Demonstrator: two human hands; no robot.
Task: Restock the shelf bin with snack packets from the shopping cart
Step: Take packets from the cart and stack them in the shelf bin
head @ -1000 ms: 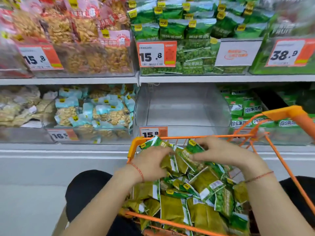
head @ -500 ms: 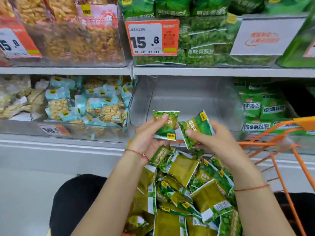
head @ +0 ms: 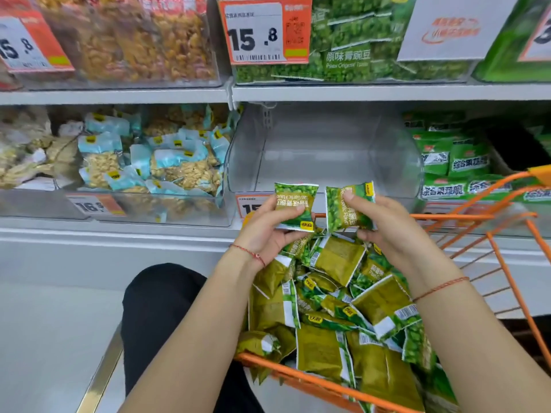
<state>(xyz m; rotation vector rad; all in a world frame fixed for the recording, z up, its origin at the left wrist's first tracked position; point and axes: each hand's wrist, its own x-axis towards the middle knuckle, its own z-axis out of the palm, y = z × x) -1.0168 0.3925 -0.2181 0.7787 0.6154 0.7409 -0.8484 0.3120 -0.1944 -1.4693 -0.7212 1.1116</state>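
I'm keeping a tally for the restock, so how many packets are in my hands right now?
2. One packet is in the left hand, the other packet in the right hand, both just in front of the clear bin. More could be hidden behind them.

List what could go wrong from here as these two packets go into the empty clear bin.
1. Each hand, left hand and right hand, holds only one packet by its edges; either could slip back into the cart.
2. The empty bin sits between stocked bins; a packet might land among the blue packets.
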